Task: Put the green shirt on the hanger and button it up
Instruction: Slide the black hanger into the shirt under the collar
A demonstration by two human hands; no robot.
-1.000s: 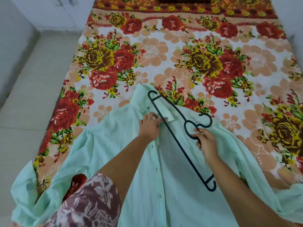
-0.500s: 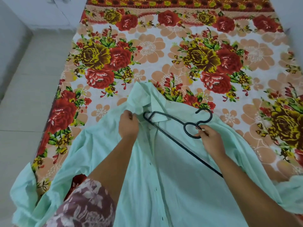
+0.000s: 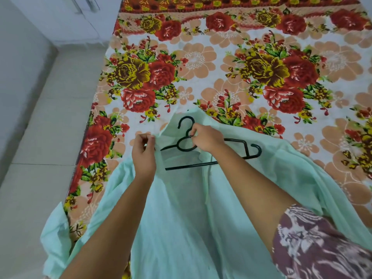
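Hanger (image 3: 234,140) alignment has changed: swung square to the collar, its left end now sits under the green shirt (image 3: 181,218) on the floral bedsheet (image 3: 201,63). Right hand (image 3: 207,139) grips its neck; left hand (image 3: 144,154) pinches the shirt's lifted edge.

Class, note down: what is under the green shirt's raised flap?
One end of the black hanger lies under the flap of the green shirt that the left hand pinches; its tip is covered. The right hand grips the hanger's neck.

Hanger (image 3: 191,165) swung level, hook now away; left end slipped under shirt (image 3: 181,208).
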